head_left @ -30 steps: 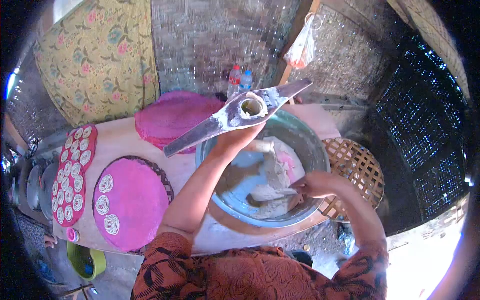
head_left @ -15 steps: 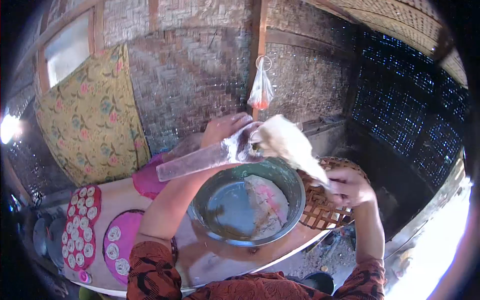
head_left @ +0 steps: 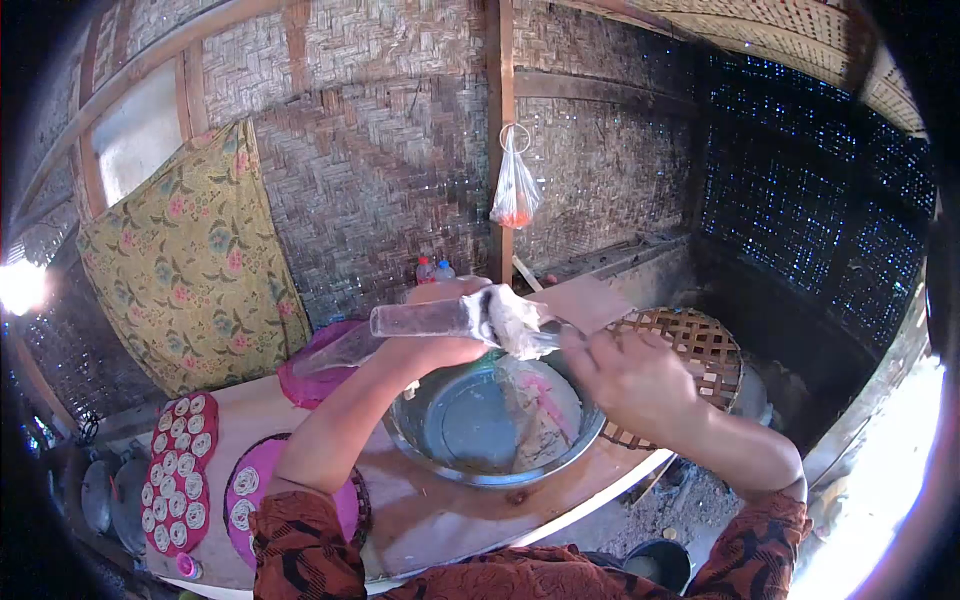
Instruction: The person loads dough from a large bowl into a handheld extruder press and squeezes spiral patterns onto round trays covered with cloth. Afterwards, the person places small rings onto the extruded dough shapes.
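Observation:
My left hand (head_left: pixel 447 292) is closed around a tool with a long, flat, pale handle (head_left: pixel 420 319), held above a metal basin (head_left: pixel 445 470). White dough (head_left: pixel 515 322) sits at the tool's middle, and a flat pinkish piece (head_left: pixel 588 303) sticks out on the far side. Against the dough, my right hand (head_left: pixel 640 380) has its fingers closed on a thin greyish thing, too blurred to name. Inside the basin lies a mass of pale dough with a pink patch (head_left: pixel 545 410), on the right side.
White coiled swirls cover a red tray (head_left: pixel 180 475) at the left. Beside it is a round pink tray (head_left: pixel 265 470) with two visible coils. A woven basket (head_left: pixel 715 355) stands right of the basin. A plastic bag (head_left: pixel 515 195) hangs from a post.
My right hand has moved left and up to the dough, which now looks bunched rather than stretched to the right. The tool's handle is more level.

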`<action>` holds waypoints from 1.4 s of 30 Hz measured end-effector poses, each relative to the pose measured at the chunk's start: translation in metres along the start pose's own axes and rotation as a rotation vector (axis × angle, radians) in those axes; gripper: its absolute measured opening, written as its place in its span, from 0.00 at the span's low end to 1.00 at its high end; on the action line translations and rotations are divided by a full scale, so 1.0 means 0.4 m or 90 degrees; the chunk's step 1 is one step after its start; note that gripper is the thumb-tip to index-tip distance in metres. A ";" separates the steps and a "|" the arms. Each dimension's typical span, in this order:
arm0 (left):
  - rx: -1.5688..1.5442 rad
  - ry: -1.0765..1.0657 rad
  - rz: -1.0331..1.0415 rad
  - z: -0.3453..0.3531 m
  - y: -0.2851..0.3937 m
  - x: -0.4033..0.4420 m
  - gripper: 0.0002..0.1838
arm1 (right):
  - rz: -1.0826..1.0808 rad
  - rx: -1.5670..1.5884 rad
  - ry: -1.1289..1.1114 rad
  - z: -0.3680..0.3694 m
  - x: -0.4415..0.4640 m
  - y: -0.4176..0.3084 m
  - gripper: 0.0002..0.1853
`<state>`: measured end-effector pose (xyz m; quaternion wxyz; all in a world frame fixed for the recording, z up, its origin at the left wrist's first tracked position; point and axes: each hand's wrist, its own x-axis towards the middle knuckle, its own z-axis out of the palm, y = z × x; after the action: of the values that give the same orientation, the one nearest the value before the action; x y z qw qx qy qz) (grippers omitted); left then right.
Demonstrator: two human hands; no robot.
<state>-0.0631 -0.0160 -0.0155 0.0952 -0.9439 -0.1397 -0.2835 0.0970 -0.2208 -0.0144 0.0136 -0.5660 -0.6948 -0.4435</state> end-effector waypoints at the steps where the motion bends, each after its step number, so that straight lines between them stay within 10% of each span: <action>1: 0.027 -0.014 -0.080 -0.019 0.003 0.004 0.12 | 0.001 0.001 0.003 -0.016 -0.013 0.015 0.21; 11: -0.012 0.166 0.019 0.019 0.056 0.015 0.16 | 0.009 0.086 -0.011 -0.009 0.038 0.039 0.17; 17: 0.112 -0.035 -0.267 -0.033 0.002 0.035 0.19 | 0.126 0.088 -0.028 -0.046 -0.032 0.071 0.18; 20: 0.124 0.146 -0.076 0.018 -0.082 0.009 0.13 | 0.163 0.095 0.027 -0.048 -0.015 0.098 0.18; 25: 0.021 0.077 -0.188 0.018 -0.017 0.046 0.17 | 0.081 0.063 -0.009 -0.084 0.030 0.098 0.11; 31: 0.068 0.074 0.013 0.060 0.018 0.003 0.20 | -0.062 0.082 0.017 -0.011 0.052 0.037 0.08; 35: 0.020 -0.014 -0.239 -0.001 -0.018 0.015 0.18 | 0.054 0.084 -0.004 -0.054 -0.013 0.087 0.10; 42: 0.059 0.175 0.005 0.029 0.033 0.047 0.17 | 0.270 0.563 0.329 0.112 0.056 0.007 0.29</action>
<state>-0.0378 -0.0216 -0.0157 0.1579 -0.8913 -0.1348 -0.4032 0.1130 -0.1751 -0.0282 0.5091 -0.5069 -0.6594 -0.2217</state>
